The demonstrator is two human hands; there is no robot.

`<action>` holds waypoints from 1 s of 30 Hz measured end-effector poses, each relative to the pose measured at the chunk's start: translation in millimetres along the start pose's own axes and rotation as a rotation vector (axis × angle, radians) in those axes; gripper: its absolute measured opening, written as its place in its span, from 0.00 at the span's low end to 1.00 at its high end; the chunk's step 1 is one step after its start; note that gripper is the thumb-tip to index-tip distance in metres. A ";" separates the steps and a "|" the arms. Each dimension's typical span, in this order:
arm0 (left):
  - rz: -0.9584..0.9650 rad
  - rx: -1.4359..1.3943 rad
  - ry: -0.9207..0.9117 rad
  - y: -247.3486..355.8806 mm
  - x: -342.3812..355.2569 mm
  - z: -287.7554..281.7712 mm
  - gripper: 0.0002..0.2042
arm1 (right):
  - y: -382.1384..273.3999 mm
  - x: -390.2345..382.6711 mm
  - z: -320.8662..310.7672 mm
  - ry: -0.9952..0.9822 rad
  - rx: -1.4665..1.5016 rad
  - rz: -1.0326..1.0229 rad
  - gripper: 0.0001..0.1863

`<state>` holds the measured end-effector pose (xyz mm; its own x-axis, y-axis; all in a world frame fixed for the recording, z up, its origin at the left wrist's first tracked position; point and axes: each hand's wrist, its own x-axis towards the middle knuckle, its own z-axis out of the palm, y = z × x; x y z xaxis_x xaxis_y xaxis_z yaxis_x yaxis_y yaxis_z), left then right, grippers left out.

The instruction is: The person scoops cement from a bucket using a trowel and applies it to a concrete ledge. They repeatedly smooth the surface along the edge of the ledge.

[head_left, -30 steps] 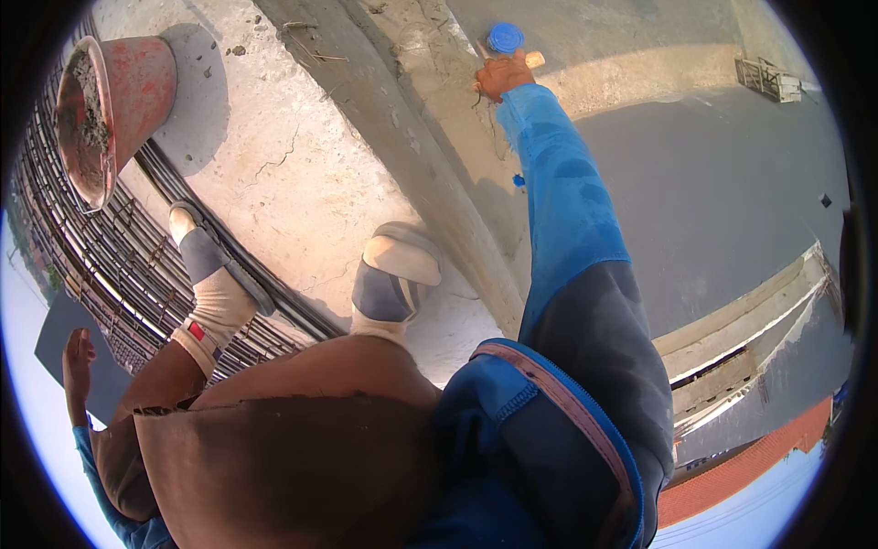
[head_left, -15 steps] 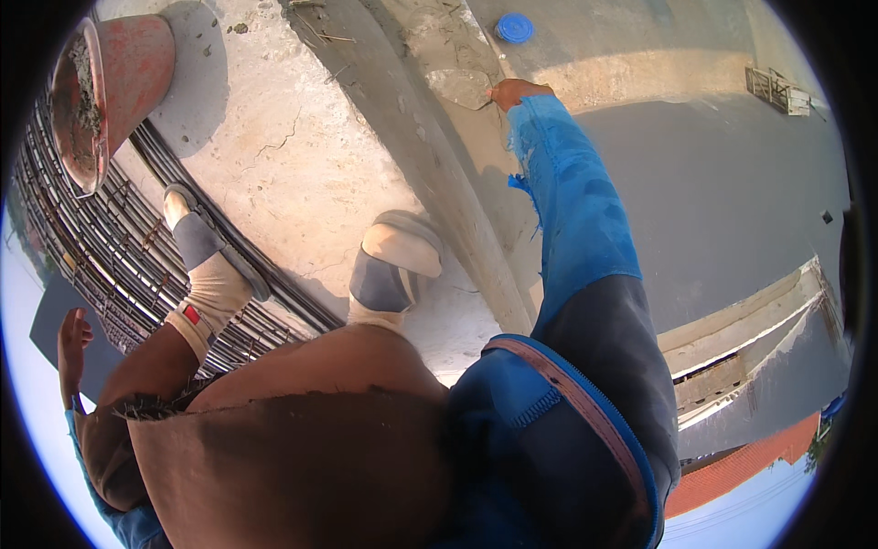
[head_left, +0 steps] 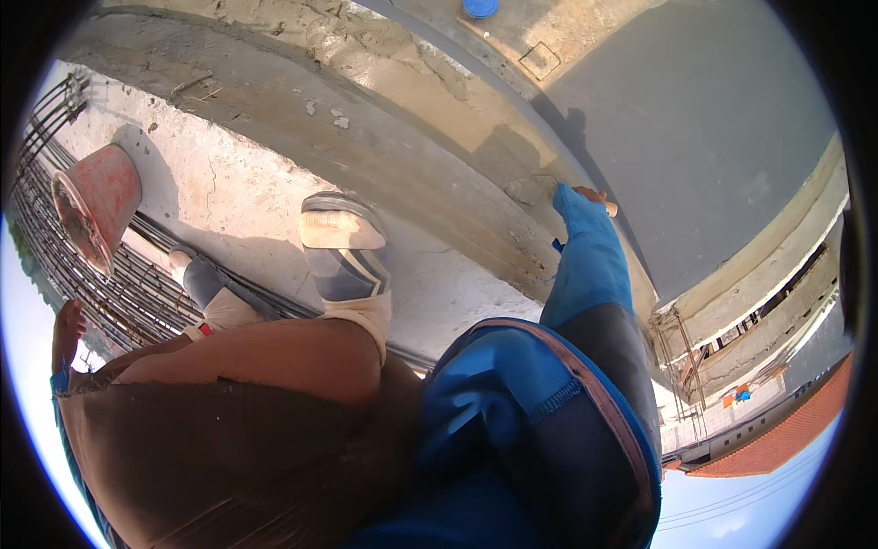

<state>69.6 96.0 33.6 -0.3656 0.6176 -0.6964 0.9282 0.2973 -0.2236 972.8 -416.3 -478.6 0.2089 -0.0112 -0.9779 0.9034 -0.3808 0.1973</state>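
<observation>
My right hand (head_left: 593, 196) grips a trowel, its fingers closed round the handle. The trowel's mortar-coated blade (head_left: 532, 189) lies on the strip of wet mortar (head_left: 439, 137) along the top of the wall. My right arm reaches out in a blue sleeve that partly covers the hand. At the far left, away from the work, my left hand (head_left: 68, 331) hangs by my knee with loosely bent fingers apart and nothing in them. It is nearest to the bundle of steel bars (head_left: 110, 311).
A red bucket (head_left: 112, 188) with mortar inside lies tilted on the pale concrete (head_left: 247, 174), beside the bars. My sandalled foot (head_left: 343, 242) stands close to the wall. Beyond the wall lie a smooth grey surface (head_left: 695, 137) and a blue round lid-like thing (head_left: 480, 7).
My view has turned and shifted, showing more of the wall's length. My right hand with the trowel now appears lower and closer to me, its wrist turned. The left hand still hangs by the knee.
</observation>
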 end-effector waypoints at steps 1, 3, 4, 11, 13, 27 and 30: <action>-0.001 0.005 0.008 5.1 -1.5 -1.7 0.25 | 9.8 -3.1 7.6 -0.005 -0.018 0.038 0.19; -0.003 0.016 0.017 14.2 -1.3 -0.8 0.25 | 31.4 -8.8 30.8 0.009 -0.042 0.117 0.17; -0.006 0.015 0.016 19.7 2.1 -0.7 0.25 | 42.2 -8.6 50.1 0.028 -0.048 0.157 0.17; 0.008 -0.029 0.000 2.0 -2.7 12.2 0.24 | 140.5 -20.9 116.3 0.146 -0.069 0.196 0.20; 0.008 -0.035 -0.003 -8.2 -4.0 13.0 0.24 | 144.8 -38.0 101.7 0.229 0.035 0.120 0.22; 0.104 -0.124 0.195 -43.8 -76.1 56.8 0.21 | -248.4 -201.5 -276.1 1.268 0.938 -1.198 0.17; 0.206 -0.082 0.284 1.2 -35.7 55.3 0.24 | -319.9 -136.0 -286.2 1.336 0.840 -1.050 0.20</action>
<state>87.6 34.1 20.5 -0.1869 0.8448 -0.5013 0.9800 0.1960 -0.0351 762.5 -28.3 -388.9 0.2573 0.9606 0.1050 0.5349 -0.0511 -0.8433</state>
